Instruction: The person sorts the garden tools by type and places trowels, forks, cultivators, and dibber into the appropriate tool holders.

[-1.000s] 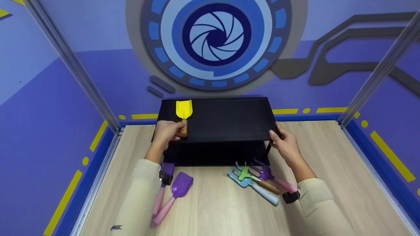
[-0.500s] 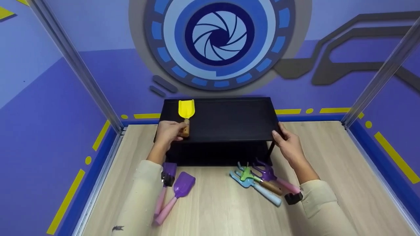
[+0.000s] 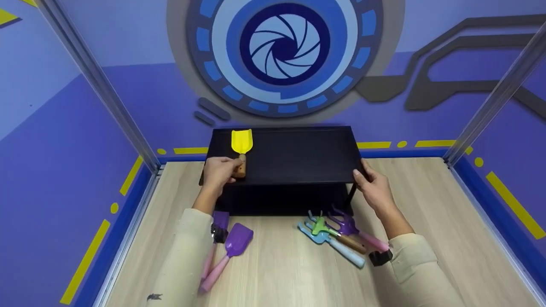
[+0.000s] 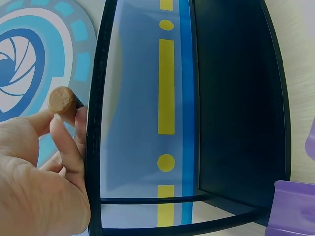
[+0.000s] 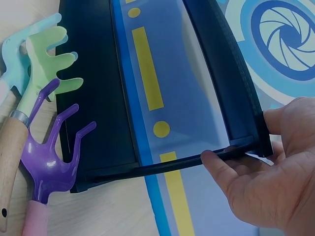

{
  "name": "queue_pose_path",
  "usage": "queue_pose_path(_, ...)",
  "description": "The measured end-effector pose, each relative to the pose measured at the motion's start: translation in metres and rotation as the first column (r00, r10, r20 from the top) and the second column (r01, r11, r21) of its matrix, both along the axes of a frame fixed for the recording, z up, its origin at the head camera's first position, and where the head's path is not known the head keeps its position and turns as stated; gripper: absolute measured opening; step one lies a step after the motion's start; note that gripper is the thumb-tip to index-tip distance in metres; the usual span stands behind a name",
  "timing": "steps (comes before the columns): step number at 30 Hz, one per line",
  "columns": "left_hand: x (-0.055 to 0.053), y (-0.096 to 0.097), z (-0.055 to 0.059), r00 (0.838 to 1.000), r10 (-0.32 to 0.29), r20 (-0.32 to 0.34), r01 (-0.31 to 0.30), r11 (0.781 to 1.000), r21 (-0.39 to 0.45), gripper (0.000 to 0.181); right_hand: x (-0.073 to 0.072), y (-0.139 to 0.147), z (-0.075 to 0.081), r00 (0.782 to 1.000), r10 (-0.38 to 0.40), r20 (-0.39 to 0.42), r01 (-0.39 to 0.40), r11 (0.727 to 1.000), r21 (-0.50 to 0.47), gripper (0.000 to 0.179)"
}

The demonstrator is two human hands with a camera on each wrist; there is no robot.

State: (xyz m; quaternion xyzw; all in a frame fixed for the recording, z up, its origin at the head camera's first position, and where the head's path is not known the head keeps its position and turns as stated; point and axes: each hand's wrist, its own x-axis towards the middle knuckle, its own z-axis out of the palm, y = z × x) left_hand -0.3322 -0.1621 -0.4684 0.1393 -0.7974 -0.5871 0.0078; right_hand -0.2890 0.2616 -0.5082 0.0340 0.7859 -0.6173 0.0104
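A small yellow shovel [image 3: 242, 142] with a wooden handle lies on the top tier of a black two-tier shelf [image 3: 298, 155], near its left end, blade toward the wall. My left hand [image 3: 219, 172] pinches the handle between thumb and fingers. In the left wrist view, the round end of the wooden handle [image 4: 62, 100] shows above the fingertips. My right hand [image 3: 373, 187] grips the shelf's front right corner, thumb on top. From the right wrist view, one finger lies along the side bar [image 5: 182, 160] and the thumb rests at the upper tier's edge.
Two purple shovels [image 3: 239, 240] with pink handles lie front left, one partly behind the left wrist. At front right, a light blue fork [image 3: 341, 251], a green rake [image 3: 319, 226] and a purple rake [image 3: 346, 224] overlap. A patterned wall [image 3: 140, 106] stands behind.
The whole head view has shifted slightly right. Both hands, the yellow shovel and the shelf keep the same places relative to each other.
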Motion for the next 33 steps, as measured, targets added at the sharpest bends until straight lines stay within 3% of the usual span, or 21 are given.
queue_pose_path(5,0.0027,0.0031,0.0011,1.0,0.021,0.005,-0.021,1.0,-0.017,0.023,0.0009,-0.0003,-0.0013,1.0,-0.01,-0.003,0.01,1.0,0.027,0.062)
queue_pose_path(13,0.003,0.0046,0.0032,0.997,0.061,0.051,-0.064,0.996,0.055,0.02,0.0017,-0.0024,-0.0031,1.0,0.008,-0.012,-0.007,0.999,0.032,0.064)
queue_pose_path(24,0.0027,0.008,0.0057,0.997,0.064,0.033,-0.063,0.998,-0.009,0.025,0.0027,-0.0001,-0.0039,1.0,0.01,-0.014,-0.009,0.999,0.033,0.063)
queue_pose_path(33,0.0031,0.0086,0.0041,0.997,0.076,0.027,-0.075,0.997,-0.012,0.022,0.0031,0.0004,-0.0037,1.0,0.011,-0.015,-0.01,0.999,0.033,0.062)
